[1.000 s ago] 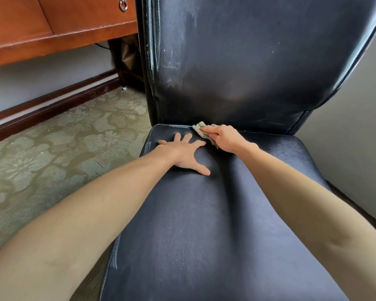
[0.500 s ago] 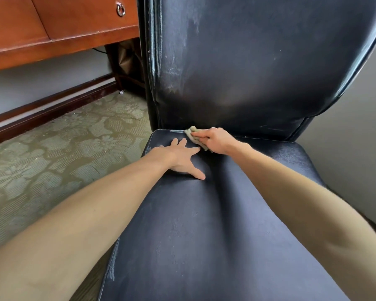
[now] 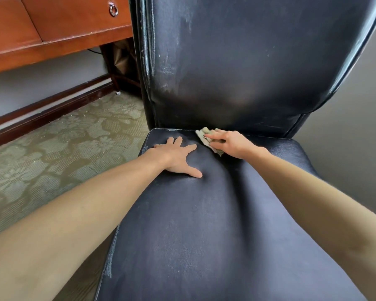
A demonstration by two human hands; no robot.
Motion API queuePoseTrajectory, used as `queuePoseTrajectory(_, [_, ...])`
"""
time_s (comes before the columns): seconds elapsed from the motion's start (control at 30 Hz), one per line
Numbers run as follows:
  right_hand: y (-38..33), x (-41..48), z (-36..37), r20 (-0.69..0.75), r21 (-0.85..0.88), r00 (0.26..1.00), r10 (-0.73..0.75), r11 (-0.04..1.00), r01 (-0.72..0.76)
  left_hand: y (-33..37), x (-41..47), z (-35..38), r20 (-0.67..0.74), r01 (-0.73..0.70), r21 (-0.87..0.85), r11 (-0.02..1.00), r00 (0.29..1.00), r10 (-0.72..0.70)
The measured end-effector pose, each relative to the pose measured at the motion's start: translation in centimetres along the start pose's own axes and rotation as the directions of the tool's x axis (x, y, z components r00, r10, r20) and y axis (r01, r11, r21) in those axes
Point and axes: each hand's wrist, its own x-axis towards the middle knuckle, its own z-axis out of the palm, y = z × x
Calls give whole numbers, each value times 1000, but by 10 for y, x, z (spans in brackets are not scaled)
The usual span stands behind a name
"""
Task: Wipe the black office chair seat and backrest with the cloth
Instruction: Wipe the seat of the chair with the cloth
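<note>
Right hand (image 3: 230,142) grips cloth (image 3: 204,136) at far seat (image 3: 204,224) crease; left hand (image 3: 176,156) flat, fingers spread wide. Risk: small wad misses dusty backrest (image 3: 237,61) streaks.

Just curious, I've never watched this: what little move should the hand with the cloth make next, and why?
Probably slide the cloth leftward along the back edge of the seat. The right hand holds it by the backrest crease, and pale streaks show near the back left corner, beyond the flat left hand.
</note>
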Motion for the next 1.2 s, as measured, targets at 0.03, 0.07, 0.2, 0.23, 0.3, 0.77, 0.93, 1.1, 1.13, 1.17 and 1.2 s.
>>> queuePoseTrajectory(0.03, [6,-8,-5,4,18,1000,31,999,-31,-1,-2,-3,-3,5,4,1000,1000,-5])
queuePoseTrajectory(0.07, [11,-16,-9,10,30,998,56,998,-56,-5,-4,-6,-7,12,17,1000,1000,-12])
queuePoseTrajectory(0.2, [17,-24,-8,35,-57,996,78,996,-76,-23,-8,-10,-3,17,131,991,1000,-17])
queuePoseTrajectory(0.23, [15,-22,-7,32,-73,997,73,995,-70,-26,-8,-8,13,18,126,992,1000,-20])
queuePoseTrajectory(0.3, [10,-15,-4,26,-87,998,59,995,-56,-28,-7,-5,45,18,105,994,999,-23])
queuePoseTrajectory(0.77, [-84,68,29,117,-59,980,-162,984,170,-31,-3,0,46,-4,31,999,999,3])
queuePoseTrajectory(0.93, [-70,65,28,95,-48,987,-131,990,135,-29,-4,-1,41,4,31,999,999,-6])
queuePoseTrajectory(1.1, [-43,45,19,65,-71,995,-77,994,82,-29,-5,-2,48,13,31,999,999,-15])
queuePoseTrajectory(1.13, [-33,38,15,46,-69,997,-57,996,60,-29,-5,-2,46,11,26,1000,999,-13])
queuePoseTrajectory(1.17, [-22,30,12,27,-61,999,-35,997,36,-29,-5,-2,43,9,19,1000,999,-9])
queuePoseTrajectory(1.2, [-10,21,9,10,-52,1000,-12,999,13,-30,-5,-1,38,6,10,1000,999,-7])
